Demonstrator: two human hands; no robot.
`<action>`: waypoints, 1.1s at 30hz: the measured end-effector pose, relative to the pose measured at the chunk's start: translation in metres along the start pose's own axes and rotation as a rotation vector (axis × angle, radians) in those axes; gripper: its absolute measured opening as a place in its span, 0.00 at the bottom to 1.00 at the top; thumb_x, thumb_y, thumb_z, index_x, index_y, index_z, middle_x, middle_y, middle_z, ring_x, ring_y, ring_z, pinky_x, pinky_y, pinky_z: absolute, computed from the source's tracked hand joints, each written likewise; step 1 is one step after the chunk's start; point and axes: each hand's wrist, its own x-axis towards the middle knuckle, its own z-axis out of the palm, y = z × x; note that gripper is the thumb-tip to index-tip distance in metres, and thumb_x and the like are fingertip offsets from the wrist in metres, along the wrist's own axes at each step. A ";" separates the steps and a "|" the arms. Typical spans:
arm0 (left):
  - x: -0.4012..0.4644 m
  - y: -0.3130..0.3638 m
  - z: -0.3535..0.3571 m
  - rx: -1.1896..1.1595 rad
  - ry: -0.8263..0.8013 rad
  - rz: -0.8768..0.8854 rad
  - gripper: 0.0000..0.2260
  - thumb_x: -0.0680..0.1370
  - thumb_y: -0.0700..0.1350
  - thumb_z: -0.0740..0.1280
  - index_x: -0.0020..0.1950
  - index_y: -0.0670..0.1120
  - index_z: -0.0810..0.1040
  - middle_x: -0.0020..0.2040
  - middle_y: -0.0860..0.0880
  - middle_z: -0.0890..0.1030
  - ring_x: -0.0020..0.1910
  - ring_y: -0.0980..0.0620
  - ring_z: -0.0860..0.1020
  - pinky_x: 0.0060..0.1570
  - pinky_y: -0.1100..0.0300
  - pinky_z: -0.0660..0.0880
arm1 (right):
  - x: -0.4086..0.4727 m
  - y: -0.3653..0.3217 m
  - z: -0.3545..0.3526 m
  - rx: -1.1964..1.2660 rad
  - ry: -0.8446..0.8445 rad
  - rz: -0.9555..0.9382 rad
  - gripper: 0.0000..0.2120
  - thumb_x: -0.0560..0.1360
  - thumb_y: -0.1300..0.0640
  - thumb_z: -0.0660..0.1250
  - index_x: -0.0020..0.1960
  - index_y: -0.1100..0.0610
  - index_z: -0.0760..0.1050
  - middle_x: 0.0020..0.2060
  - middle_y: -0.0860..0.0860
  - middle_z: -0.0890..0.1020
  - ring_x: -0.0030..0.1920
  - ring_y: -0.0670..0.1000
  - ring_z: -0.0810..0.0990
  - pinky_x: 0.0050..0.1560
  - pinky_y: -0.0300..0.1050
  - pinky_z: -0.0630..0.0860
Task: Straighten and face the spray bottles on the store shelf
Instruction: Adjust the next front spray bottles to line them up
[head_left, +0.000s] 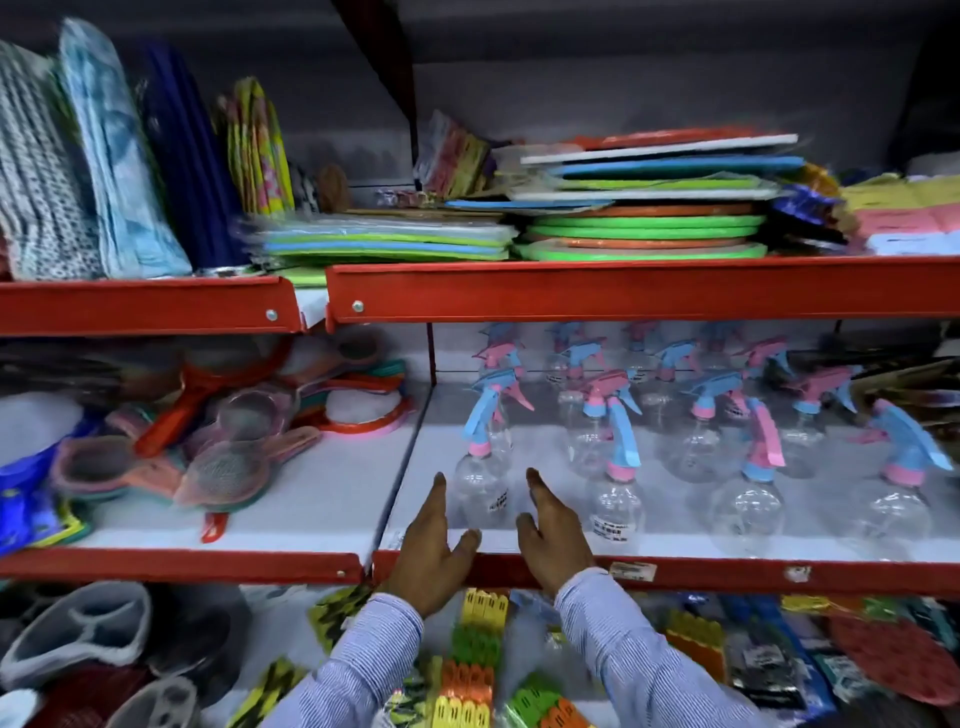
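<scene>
A: Where are the hands?

B: Both reach in over the red front edge (727, 574) of the middle shelf (519, 441). The left hand (434, 545) and right hand (553, 535) are open and flat, palms facing each other, fingers pointing into the shelf. Neither one holds anything.

A: And the bottle between them?

B: A clear bottle (480, 483) stands upright at the front left, in the gap between the 2 hands. Whether the fingertips touch it I cannot tell; the left one is just beside it. Its blue and pink sprayer (485, 410) sits on top.

A: The rest of them?

B: The other bottles (748, 509) stand in rows to the right and behind, all clear with blue and pink tops. Their nozzles point in mixed directions. The front ones stand near the edge, and 1 just right of the right hand shows a label (613, 527).

A: Around them?

B: Strainers (228, 467) lie heaped on the shelf section to the left. Flat green, blue and orange mats (644, 228) are stacked on the shelf above. Striped sleeves (613, 618) cover both forearms.
</scene>
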 end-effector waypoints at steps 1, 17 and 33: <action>0.006 0.002 -0.002 -0.031 -0.012 -0.030 0.34 0.77 0.42 0.65 0.77 0.43 0.49 0.79 0.45 0.55 0.77 0.49 0.58 0.70 0.64 0.54 | 0.007 -0.002 0.001 0.022 -0.019 0.030 0.27 0.78 0.61 0.56 0.75 0.57 0.53 0.74 0.57 0.63 0.71 0.54 0.67 0.69 0.43 0.65; -0.001 0.012 -0.005 -0.177 -0.084 0.000 0.28 0.77 0.41 0.60 0.76 0.49 0.58 0.74 0.51 0.66 0.72 0.54 0.66 0.67 0.63 0.61 | -0.023 -0.010 -0.007 0.134 -0.031 -0.017 0.24 0.75 0.66 0.58 0.70 0.55 0.64 0.66 0.53 0.75 0.64 0.49 0.75 0.66 0.44 0.71; -0.019 0.016 0.000 -0.175 0.096 -0.024 0.23 0.71 0.48 0.59 0.66 0.49 0.70 0.64 0.51 0.76 0.63 0.54 0.73 0.61 0.62 0.66 | -0.024 -0.009 -0.012 0.174 -0.081 0.056 0.21 0.76 0.64 0.59 0.68 0.55 0.67 0.65 0.52 0.75 0.59 0.49 0.77 0.59 0.39 0.72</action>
